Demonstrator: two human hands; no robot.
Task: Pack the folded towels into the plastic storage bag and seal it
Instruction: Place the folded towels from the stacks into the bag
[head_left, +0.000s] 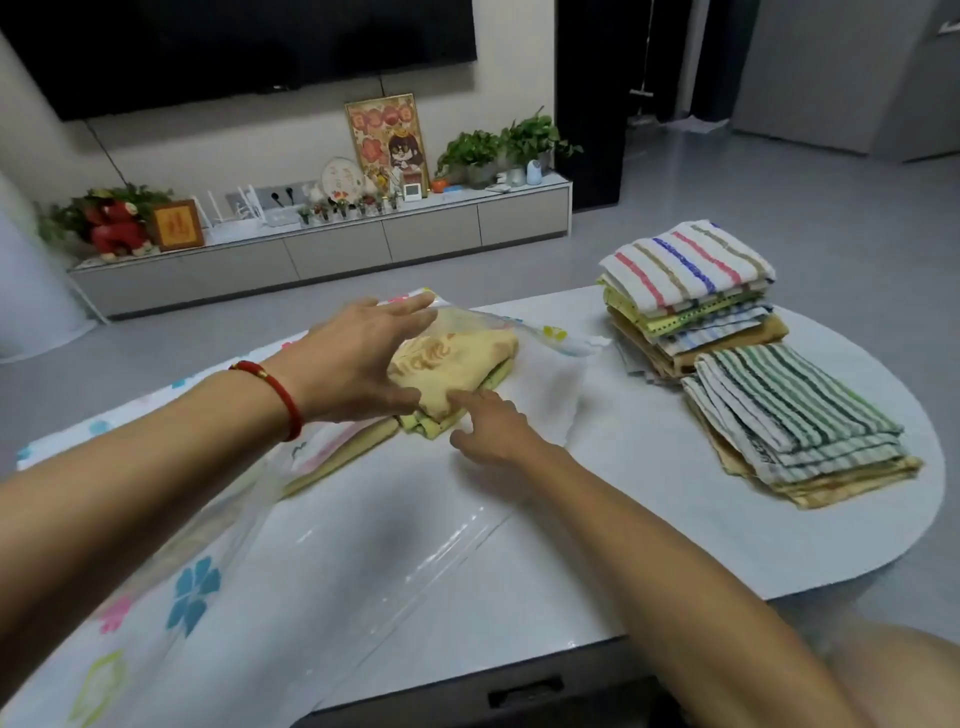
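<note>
At centre frame, a person's left hand (358, 358) rests spread and flat on a soft yellow folded towel (452, 371) at the plastic storage bag (218, 545) on the tabletop (649, 499), while the right hand (493, 423), fingers loosely open and holding nothing, touches its floppy edge, best supported from beneath.

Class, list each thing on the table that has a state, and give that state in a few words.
Plastic bag: open, lying flat, unsealed.
Yellow towel: folded, at the bag, under both hands.
Far stack: folded, unpacked.
Near stack: folded, unpacked.
Left hand: open, on the towel.
Right hand: open, fingertips at the towel's edge.
</note>
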